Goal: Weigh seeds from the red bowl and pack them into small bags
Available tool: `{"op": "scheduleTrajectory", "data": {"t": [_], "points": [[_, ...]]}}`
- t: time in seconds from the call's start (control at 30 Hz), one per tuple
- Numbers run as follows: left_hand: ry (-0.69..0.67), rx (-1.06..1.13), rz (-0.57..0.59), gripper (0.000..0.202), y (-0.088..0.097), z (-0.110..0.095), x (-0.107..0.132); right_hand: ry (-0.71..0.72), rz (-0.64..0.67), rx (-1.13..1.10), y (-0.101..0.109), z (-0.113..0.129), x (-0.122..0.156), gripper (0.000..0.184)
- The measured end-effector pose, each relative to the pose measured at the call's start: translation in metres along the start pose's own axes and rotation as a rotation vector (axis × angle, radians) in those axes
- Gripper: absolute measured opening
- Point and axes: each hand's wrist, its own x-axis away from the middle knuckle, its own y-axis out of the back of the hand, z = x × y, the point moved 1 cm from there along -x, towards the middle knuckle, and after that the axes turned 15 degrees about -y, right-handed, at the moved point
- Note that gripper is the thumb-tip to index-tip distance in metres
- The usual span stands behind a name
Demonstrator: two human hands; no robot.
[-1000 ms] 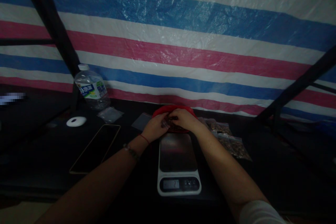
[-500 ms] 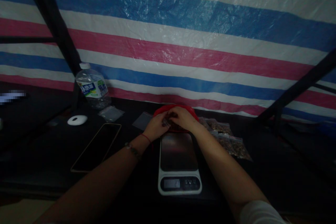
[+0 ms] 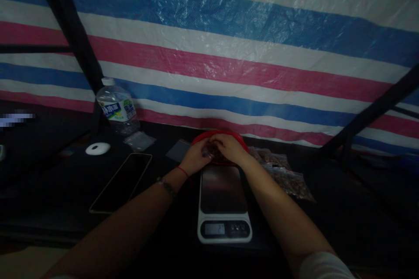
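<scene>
My left hand (image 3: 194, 160) and my right hand (image 3: 228, 148) meet over the near rim of a red bowl (image 3: 204, 137) at the back of the dark table. Their fingers are curled together around a small clear bag (image 3: 206, 153) with dark bits in it; in the dim light I cannot tell which hand pinches which edge. Just in front of the hands lies a white kitchen scale (image 3: 224, 202) with a bare steel plate and a lit display. Several filled clear bags (image 3: 288, 176) lie to the right of the bowl.
A dark phone (image 3: 121, 182) lies flat at the left, with a white round puck (image 3: 97, 148) and a water bottle (image 3: 117, 107) behind it. Empty clear bags (image 3: 140, 140) lie by the bottle. A striped tarp (image 3: 229, 52) hangs behind; black poles (image 3: 68, 30) cross it.
Both hands stay at the bowl's rim and only their fingers shift slightly on the small bag. The view has drifted a little.
</scene>
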Motion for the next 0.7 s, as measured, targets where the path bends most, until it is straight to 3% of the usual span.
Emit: {"op": "scheduleTrajectory", "data": {"t": [0.17, 0.27, 0.37, 0.6, 0.7], "points": [[0.042, -0.011, -0.115, 0.056, 0.001, 0.002, 0.002, -0.084, -0.079, 0.100, 0.009, -0.009, -0.002, 0.030], [0.069, -0.040, -0.189, 0.056, 0.004, 0.001, 0.002, -0.127, 0.112, 0.227, 0.009, -0.017, -0.001, 0.027], [0.094, -0.045, -0.188, 0.055, 0.006, 0.000, 0.002, -0.180, 0.336, 0.327, 0.009, -0.019, 0.002, 0.023], [0.109, -0.077, -0.176, 0.051, 0.006, 0.005, 0.003, -0.273, 0.541, 0.415, 0.008, -0.020, 0.008, 0.021], [0.128, -0.087, -0.166, 0.051, 0.006, 0.008, 0.003, -0.269, 0.546, 0.458, 0.001, -0.024, 0.008, 0.018]]}}
